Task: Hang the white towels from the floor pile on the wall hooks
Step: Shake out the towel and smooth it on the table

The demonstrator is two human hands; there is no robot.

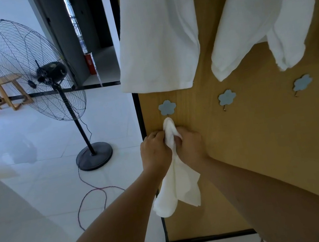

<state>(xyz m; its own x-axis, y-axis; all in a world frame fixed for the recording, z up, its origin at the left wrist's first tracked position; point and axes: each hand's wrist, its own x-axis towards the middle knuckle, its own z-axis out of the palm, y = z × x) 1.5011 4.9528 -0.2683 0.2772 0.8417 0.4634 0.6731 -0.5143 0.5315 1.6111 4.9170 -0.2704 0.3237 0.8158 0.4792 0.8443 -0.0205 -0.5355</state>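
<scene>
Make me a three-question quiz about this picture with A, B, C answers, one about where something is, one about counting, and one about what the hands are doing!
1. Where is the fan?
A. On the floor left of the wooden panel
B. On the round table
C. Hanging from a hook

2. How many blue flower hooks show in the lower row?
A. One
B. Three
C. Five

3. What are the two hands doing?
A. Resting flat on the floor
B. Holding the fan pole
C. Both gripping the small white towel

Answers: 1 A, its base stands on the tiles. 2 B, hooks at and. 3 C, the left hand and right hand curl round the towel under the leftmost hook.
</scene>
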